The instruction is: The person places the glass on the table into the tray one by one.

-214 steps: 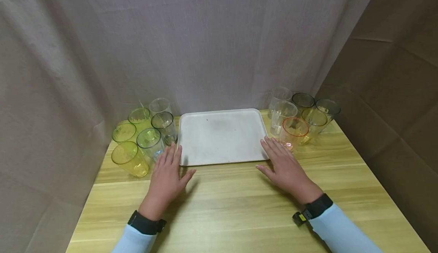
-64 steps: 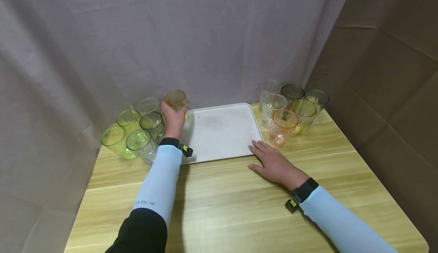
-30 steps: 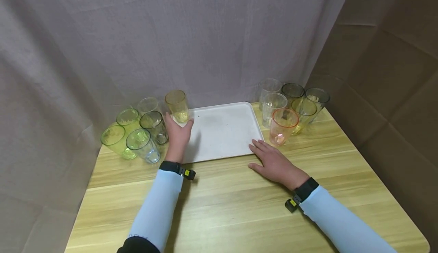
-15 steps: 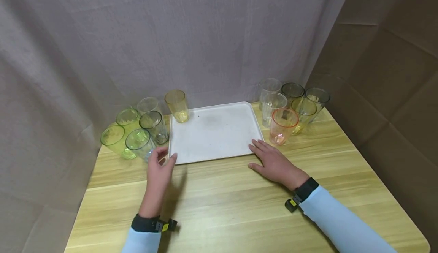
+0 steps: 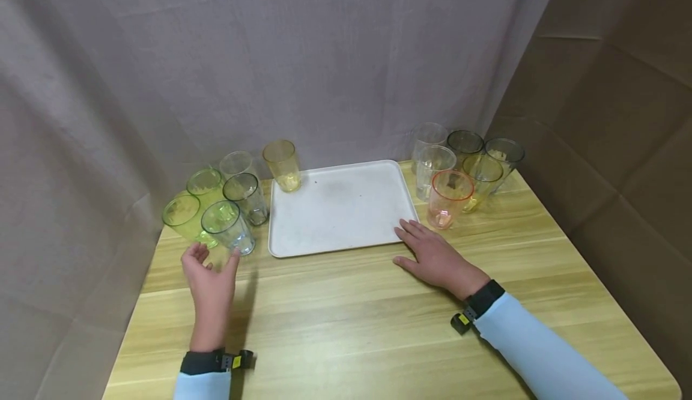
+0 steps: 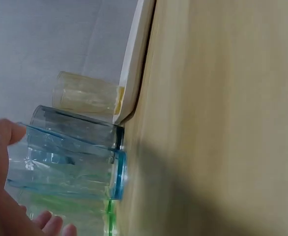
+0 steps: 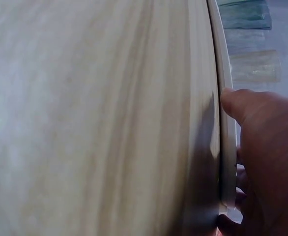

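Note:
My left hand (image 5: 209,283) is at the front of the left group of cups, thumb and fingers spread apart with nothing between them. Nearest to it stands a clear blue cup (image 5: 229,229); in the left wrist view the thumb overlaps the rim of that blue cup (image 6: 70,162). A green cup (image 5: 184,214) is just beyond the fingers. My right hand (image 5: 437,262) lies with straight fingers at the near right corner of the white tray (image 5: 340,214). On the tray's far left corner an amber cup (image 5: 282,163) stands upright.
Behind the blue cup are a smoky grey cup (image 5: 248,199), another green cup (image 5: 205,184) and a clear cup (image 5: 236,164). Right of the tray stand a red-rimmed cup (image 5: 446,208), a yellow cup (image 5: 478,184) and several clear or grey ones. A curtain (image 5: 324,69) hangs behind the table.
The amber cup went from the left group to the tray's far left corner, and my left hand let it go. That hand then drew back leftward to the blue cup. The right hand stayed put.

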Available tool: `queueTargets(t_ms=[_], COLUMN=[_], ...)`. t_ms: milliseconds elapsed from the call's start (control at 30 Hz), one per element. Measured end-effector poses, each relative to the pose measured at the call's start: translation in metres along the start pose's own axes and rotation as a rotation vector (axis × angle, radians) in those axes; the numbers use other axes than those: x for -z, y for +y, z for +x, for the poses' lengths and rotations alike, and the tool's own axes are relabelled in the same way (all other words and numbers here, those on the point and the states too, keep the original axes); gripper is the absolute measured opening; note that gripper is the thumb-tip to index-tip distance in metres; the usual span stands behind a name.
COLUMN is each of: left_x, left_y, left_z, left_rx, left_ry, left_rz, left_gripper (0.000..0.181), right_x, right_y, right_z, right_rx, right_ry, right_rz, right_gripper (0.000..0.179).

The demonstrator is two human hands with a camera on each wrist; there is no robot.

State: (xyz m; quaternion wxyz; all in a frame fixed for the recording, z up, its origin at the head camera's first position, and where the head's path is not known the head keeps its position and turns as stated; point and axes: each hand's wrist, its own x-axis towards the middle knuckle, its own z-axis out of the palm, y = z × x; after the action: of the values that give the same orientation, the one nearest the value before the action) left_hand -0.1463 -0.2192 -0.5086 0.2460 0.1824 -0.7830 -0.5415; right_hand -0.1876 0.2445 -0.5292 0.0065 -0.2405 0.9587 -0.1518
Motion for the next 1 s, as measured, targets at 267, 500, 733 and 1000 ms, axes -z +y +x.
queueTargets(t_ms=[267, 500, 733, 1000], left_x=[-0.018, -0.029, -0.03, -0.03], left_y=[0.003, -0.001, -0.004, -0.003], left_z=[0.027, 0.038, 0.04, 0.04], left_rx=[0.026, -0.016, 0.004, -0.009], left_ry=[-0.032, -0.035, -0.034, -0.025], left_rz=[0.005, -0.016, 0.002, -0.026], left_gripper=[0.105, 0.102, 0.096, 0.091], right_x=[-0.003, -0.002, -0.002, -0.004], right_y=[0.003, 0.003, 0.003, 0.004], right_z=[0.001, 0.0, 0.0, 0.001], right_rx=[-0.001, -0.002, -0.004, -0.005], right_ry=[-0.02, -0.02, -0.023, -0.02], right_rz=[0.001, -0.004, 0.0, -0.005], right_gripper=[0.077, 0.077, 0.077, 0.077])
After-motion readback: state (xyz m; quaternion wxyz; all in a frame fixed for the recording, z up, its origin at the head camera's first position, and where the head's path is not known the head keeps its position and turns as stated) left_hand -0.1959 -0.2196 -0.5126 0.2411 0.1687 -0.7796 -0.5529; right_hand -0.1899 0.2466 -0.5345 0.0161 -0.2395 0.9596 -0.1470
